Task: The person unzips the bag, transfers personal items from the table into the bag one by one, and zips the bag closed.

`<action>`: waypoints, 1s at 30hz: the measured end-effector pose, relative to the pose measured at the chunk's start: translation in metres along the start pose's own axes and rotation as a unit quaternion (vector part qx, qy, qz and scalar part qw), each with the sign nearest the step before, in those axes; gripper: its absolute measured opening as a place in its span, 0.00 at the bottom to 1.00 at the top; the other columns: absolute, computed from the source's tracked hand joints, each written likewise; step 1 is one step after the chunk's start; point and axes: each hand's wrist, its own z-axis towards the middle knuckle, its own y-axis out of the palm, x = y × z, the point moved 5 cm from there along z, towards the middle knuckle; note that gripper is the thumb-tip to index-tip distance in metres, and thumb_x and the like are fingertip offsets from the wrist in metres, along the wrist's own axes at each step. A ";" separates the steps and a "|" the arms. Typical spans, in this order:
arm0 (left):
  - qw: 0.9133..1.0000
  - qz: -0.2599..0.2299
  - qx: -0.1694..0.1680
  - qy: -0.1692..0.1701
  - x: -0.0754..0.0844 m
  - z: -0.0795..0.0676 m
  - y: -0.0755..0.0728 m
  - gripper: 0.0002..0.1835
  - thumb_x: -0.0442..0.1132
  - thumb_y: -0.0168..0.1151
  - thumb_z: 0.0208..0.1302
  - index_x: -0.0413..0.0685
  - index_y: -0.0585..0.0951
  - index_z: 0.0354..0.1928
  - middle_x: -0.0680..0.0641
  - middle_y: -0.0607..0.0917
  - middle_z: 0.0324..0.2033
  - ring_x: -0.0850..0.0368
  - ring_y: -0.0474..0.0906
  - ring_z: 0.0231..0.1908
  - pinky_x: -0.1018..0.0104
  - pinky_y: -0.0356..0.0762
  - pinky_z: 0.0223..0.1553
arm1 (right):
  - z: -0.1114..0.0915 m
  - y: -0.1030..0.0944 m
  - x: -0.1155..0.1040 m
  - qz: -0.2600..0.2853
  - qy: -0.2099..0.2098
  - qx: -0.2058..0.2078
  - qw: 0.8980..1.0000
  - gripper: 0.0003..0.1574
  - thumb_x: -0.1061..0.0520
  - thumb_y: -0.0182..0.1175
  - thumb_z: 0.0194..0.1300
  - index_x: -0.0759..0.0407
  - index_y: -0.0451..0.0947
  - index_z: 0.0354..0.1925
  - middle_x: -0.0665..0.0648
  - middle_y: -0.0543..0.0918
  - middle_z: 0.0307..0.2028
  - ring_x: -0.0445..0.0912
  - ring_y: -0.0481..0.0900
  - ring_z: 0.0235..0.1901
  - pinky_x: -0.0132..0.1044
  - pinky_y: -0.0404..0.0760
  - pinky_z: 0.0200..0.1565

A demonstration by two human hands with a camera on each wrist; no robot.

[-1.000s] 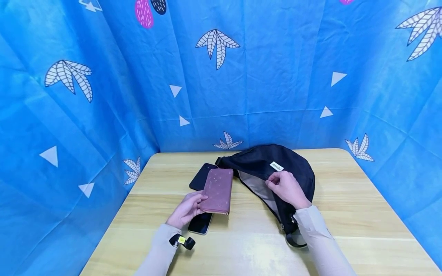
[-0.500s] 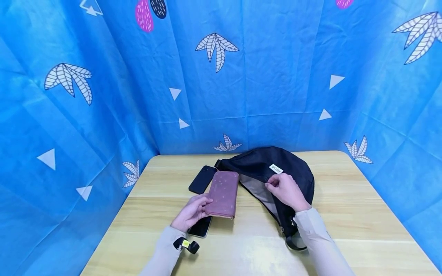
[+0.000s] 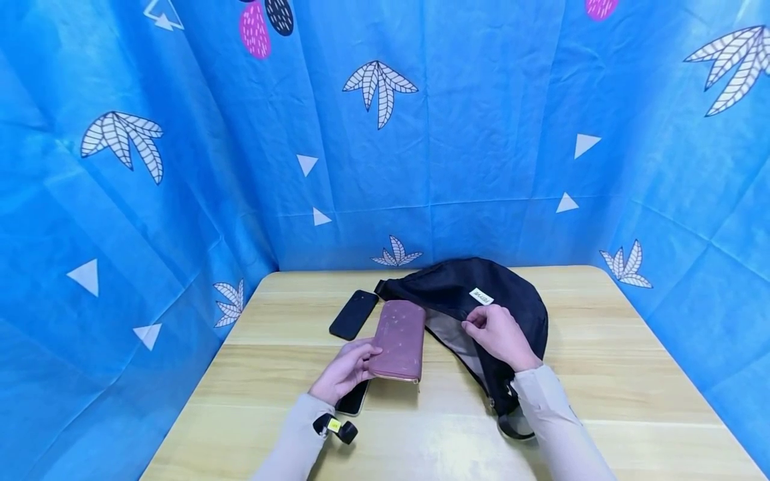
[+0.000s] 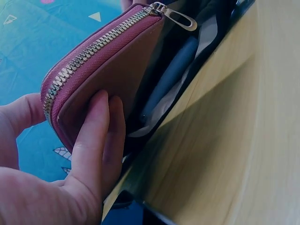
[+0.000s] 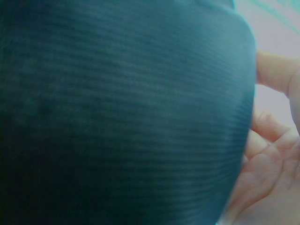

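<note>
A mauve zip-around wallet is gripped at its near left corner by my left hand. In the left wrist view the thumb lies on one face and the fingers on the other, with the metal zip along the edge. The wallet's far right edge overlaps the mouth of a black crossbody bag. My right hand pinches the upper edge of that mouth and holds it up, showing the grey lining. A dark blue long object shows inside the bag. Black fabric hides much of the right wrist view.
A black phone lies behind the left hand on the wooden table. Another phone is partly hidden under the left hand and wallet. The bag's strap loop hangs toward the front. A blue patterned cloth walls the back and sides.
My left hand has moved right with the wallet, bringing it to the bag's mouth and uncovering the rear phone. The right hand has kept its hold on the bag's edge.
</note>
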 end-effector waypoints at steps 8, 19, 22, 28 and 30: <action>1.000 -0.017 -0.012 -0.002 -0.003 0.005 0.014 0.08 0.30 0.56 0.70 0.45 0.79 0.48 0.55 0.86 0.29 0.66 0.84 0.29 0.74 0.82 0.29 | -0.001 0.000 -0.003 -0.001 -0.005 0.000 1.000 0.04 0.59 0.68 0.65 0.58 0.86 0.32 0.51 0.88 0.27 0.40 0.80 0.28 0.34 0.79 0.34; 1.000 -0.031 0.005 -0.002 -0.004 0.013 0.031 0.08 0.30 0.57 0.70 0.45 0.79 0.47 0.56 0.86 0.28 0.66 0.82 0.28 0.73 0.82 0.31 | -0.003 0.001 -0.002 -0.003 -0.005 -0.002 1.000 0.04 0.59 0.68 0.66 0.57 0.87 0.33 0.51 0.88 0.28 0.40 0.80 0.28 0.34 0.79 0.33; 0.999 -0.033 0.008 0.003 -0.006 0.016 0.034 0.07 0.30 0.57 0.69 0.46 0.80 0.45 0.56 0.86 0.28 0.66 0.82 0.28 0.73 0.82 0.33 | -0.003 0.002 -0.002 -0.004 -0.006 0.000 1.000 0.05 0.59 0.68 0.66 0.58 0.87 0.33 0.51 0.88 0.28 0.40 0.80 0.28 0.34 0.78 0.33; 0.999 -0.039 0.015 0.004 -0.009 0.022 0.041 0.09 0.30 0.58 0.68 0.45 0.79 0.48 0.55 0.86 0.30 0.65 0.82 0.29 0.71 0.83 0.34 | -0.002 0.002 -0.003 -0.007 -0.004 0.002 1.000 0.04 0.59 0.68 0.66 0.58 0.86 0.33 0.51 0.87 0.27 0.40 0.79 0.28 0.34 0.78 0.33; 0.999 -0.042 0.014 0.003 -0.009 0.024 0.045 0.10 0.30 0.58 0.68 0.44 0.78 0.49 0.55 0.86 0.31 0.65 0.82 0.30 0.71 0.83 0.34 | -0.002 0.002 -0.003 -0.009 0.000 0.000 1.000 0.05 0.59 0.68 0.66 0.58 0.87 0.33 0.51 0.87 0.27 0.41 0.79 0.28 0.35 0.78 0.34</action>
